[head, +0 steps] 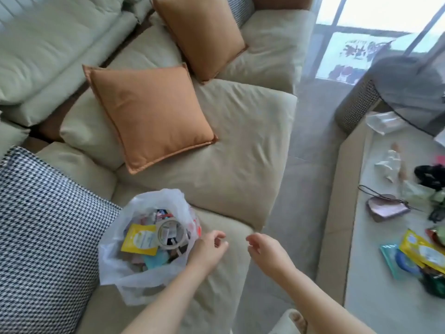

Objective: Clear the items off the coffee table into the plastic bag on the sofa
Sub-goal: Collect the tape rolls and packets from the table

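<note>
A white plastic bag (115,256) stands open on the beige sofa (228,165), holding a roll of tape (170,233), a yellow packet (140,239) and other small items. My left hand (209,249) hovers just right of the bag's rim, fingers loosely curled and holding nothing. My right hand (266,249) hangs beside it over the sofa's edge, also relaxed and holding nothing. At the right, the coffee table (375,249) carries a yellow packet (423,251), a teal packet (395,261), a pink pouch (385,209), crumpled wrappers (390,165) and a black item (429,175).
Two orange cushions (149,114) and a houndstooth cushion (43,237) lie on the sofa. A grey floor strip (305,189) runs between sofa and table. A round grey stool (395,92) stands by the window behind the table.
</note>
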